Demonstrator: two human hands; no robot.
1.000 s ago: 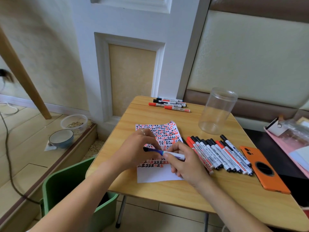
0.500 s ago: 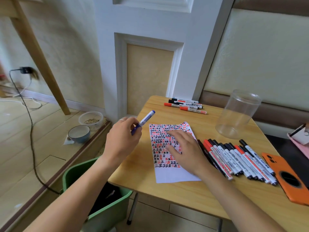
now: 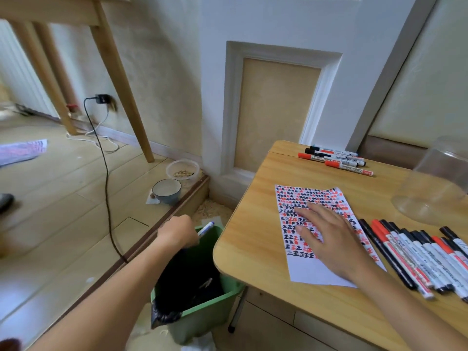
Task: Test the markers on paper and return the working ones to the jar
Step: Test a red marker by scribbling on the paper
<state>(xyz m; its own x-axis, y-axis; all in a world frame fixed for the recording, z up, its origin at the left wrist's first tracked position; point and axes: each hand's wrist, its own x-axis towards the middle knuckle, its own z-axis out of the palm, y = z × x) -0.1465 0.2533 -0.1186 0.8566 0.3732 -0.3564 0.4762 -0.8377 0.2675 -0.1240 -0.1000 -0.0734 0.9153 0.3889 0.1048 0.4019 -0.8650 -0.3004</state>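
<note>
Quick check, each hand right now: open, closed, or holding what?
Left hand: closed on a blue marker, held over the green bin.
Right hand: open, fingers flat on the paper.

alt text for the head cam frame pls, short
The left hand holds a blue-capped white marker over a green plastic bin beside the wooden table. The right hand presses flat on the marked white paper, with red and black markers alongside.
</note>
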